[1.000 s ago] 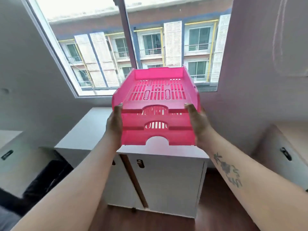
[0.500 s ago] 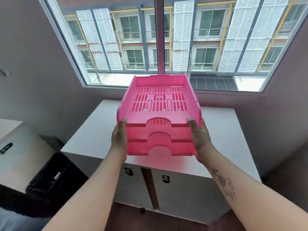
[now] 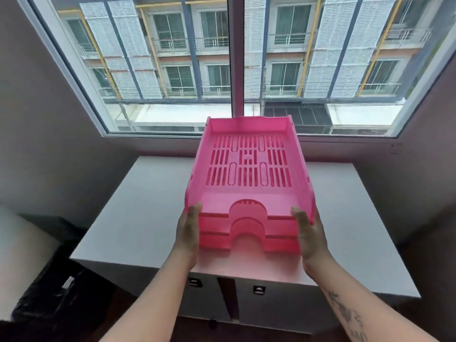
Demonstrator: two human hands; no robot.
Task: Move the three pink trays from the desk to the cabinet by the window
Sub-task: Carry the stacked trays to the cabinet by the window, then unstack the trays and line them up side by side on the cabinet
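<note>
A stack of three nested pink trays (image 3: 249,169) with slotted bottoms is held in front of me, over the white cabinet (image 3: 138,213) under the window. My left hand (image 3: 188,229) grips the stack's near left corner and my right hand (image 3: 308,234) grips its near right corner. The stack's near edge hangs low over the cabinet top, and a pink glow falls on the white surface below it. I cannot tell whether the trays touch the top.
A large window (image 3: 237,70) fills the wall behind the cabinet. The cabinet has two doors with dark handles (image 3: 259,290). A black object (image 3: 49,299) lies on the floor to the left, beside a white piece of furniture (image 3: 22,243).
I have come closer to the cabinet. The tray stack has moved forward and down, from near the front edge to over the middle of the cabinet top.
</note>
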